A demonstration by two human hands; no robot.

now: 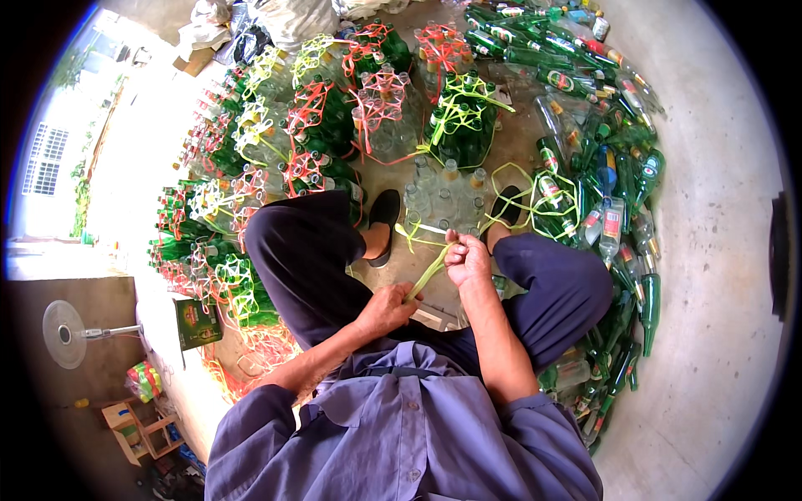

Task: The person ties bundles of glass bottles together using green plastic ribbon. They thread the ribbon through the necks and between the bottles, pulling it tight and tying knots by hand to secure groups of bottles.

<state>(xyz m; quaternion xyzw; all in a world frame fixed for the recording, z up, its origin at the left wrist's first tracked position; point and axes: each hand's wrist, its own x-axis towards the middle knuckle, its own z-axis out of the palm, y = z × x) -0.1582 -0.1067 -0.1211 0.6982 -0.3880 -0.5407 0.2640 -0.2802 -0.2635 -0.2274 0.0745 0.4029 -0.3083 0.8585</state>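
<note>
My left hand (387, 308) is closed on the lower end of a yellow-green plastic strap (430, 273) near my lap. Higher up, the fingers of my right hand (468, 258) grip the same strap, which runs slanting between both hands. From there, looped netting of the same strap (532, 199) spreads over my right shoe and some green bottles. Just beyond my hands, clear glass bottles (442, 199) stand upright in a group between my feet. A knotted strap end (410, 237) lies at their near left side.
Bundles of upright bottles tied with red and yellow-green strap (463, 116) stand ahead and to the left. Loose green and clear bottles (620, 175) lie piled at right along a pale wall (714, 206). Tangled red strap (250, 357) lies at lower left, near a fan (64, 334).
</note>
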